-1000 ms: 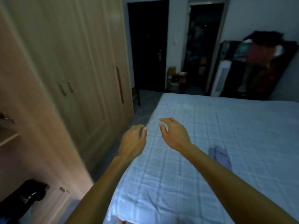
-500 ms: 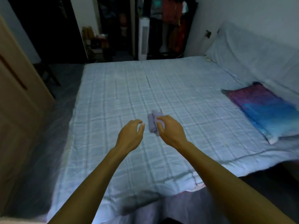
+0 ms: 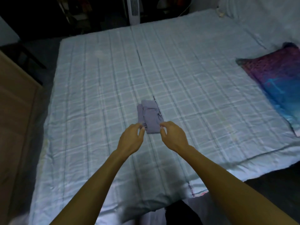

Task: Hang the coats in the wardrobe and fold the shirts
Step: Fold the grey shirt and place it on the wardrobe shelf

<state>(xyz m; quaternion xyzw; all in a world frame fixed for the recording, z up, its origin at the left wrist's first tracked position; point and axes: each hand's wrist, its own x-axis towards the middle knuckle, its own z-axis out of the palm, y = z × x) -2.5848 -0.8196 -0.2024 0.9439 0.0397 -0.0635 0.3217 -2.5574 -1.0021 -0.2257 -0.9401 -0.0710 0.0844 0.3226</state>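
I have one view only: the wide-angle camera on the person's head. It faces forward and down across the bed (image 3: 97, 78) from its near edge, close, with the left hand (image 3: 131, 140) and right hand (image 3: 174, 137) in the middle.

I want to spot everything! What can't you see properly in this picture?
- Head view: whether the left hand and right hand pinch the folded purple cloth; fingertips too dim and small.
- The wardrobe: cut off by left edge.
- The pillow: cut off by right edge.
- Beyond the bed: too dark.
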